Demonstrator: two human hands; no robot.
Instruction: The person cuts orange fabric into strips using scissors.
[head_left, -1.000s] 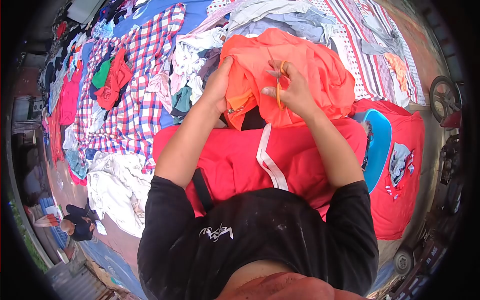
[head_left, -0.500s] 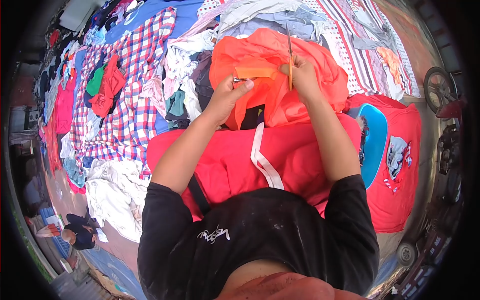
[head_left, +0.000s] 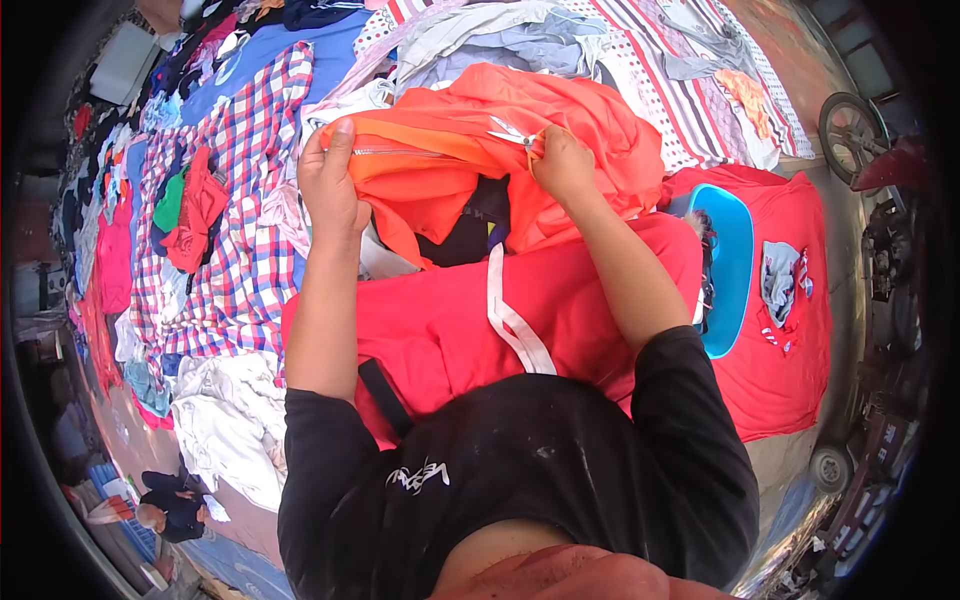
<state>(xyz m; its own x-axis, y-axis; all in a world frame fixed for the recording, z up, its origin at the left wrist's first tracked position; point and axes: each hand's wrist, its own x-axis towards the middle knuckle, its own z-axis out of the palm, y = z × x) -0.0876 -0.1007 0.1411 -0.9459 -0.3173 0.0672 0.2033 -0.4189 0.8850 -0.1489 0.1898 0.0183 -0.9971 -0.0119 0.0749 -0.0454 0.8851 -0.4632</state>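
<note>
A bright orange garment (head_left: 590, 115) lies bunched in front of me, an edge with a zip stretched between my hands. My left hand (head_left: 335, 185) is closed on the left end of that edge, thumb on top. At the other end my right hand (head_left: 565, 165) grips a pair of scissors (head_left: 512, 136), orange handle in the fist and blades pointing left over the cloth. Dark fabric (head_left: 470, 225) shows through the gap beneath the zip edge. Red cloth (head_left: 430, 305) with a white stripe (head_left: 515, 325) covers my lap just below.
A checked cloth (head_left: 245, 220) with small garments on it spreads to the left, beside a white cloth pile (head_left: 235, 420). On the right stands a blue basin (head_left: 735, 270) by a red cloth (head_left: 780, 380). Grey clothes (head_left: 500, 45) lie beyond. A person (head_left: 175, 505) is at lower left.
My left hand has moved left and pulled the orange edge out straight, showing the zip. My right hand has shifted slightly left and down, and the scissors have swung from pointing away to pointing left.
</note>
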